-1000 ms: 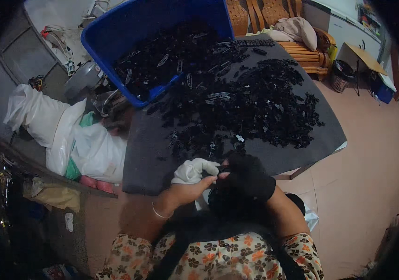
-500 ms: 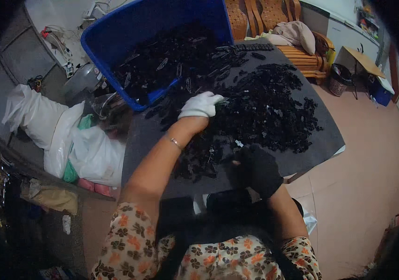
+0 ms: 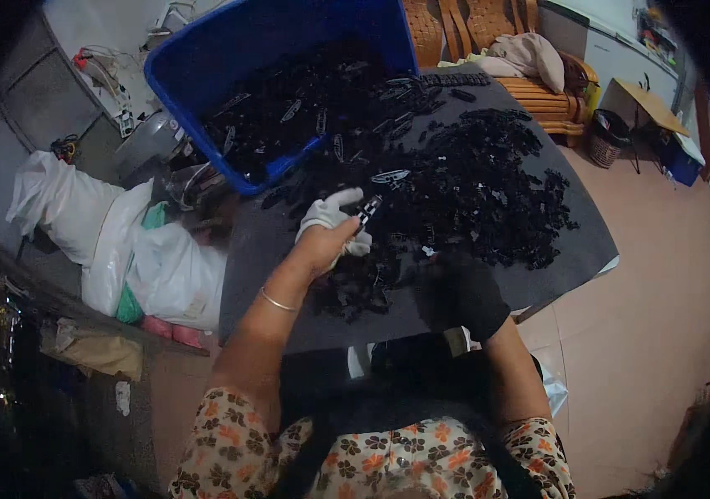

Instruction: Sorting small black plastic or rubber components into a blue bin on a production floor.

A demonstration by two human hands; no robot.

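My left hand [image 3: 332, 226], in a white glove with the thumb bare, grips a small dark piece with pale patches [image 3: 367, 213] between thumb and fingers, above the left part of a spread of small black parts [image 3: 480, 195]. A flat oval piece with a pale outline [image 3: 390, 176] lies just beyond that hand. My right hand [image 3: 465, 298], in a black glove, is low over the near side of the dark grey tabletop [image 3: 571, 283]. Its fingers blend into the dark surface and are blurred. A small whitish piece [image 3: 428, 250] lies near its fingertips.
A blue bin [image 3: 205, 137] with more black parts tips toward the table at the far left. White sacks [image 3: 176, 274] stand left of the table. Behind it are a wooden bench [image 3: 550, 108] and a waste basket [image 3: 608, 137].
My left hand has drawn back toward me and turned, now with the small piece showing in its grip. The oval piece beyond it has come into sight. My right hand has moved only slightly.
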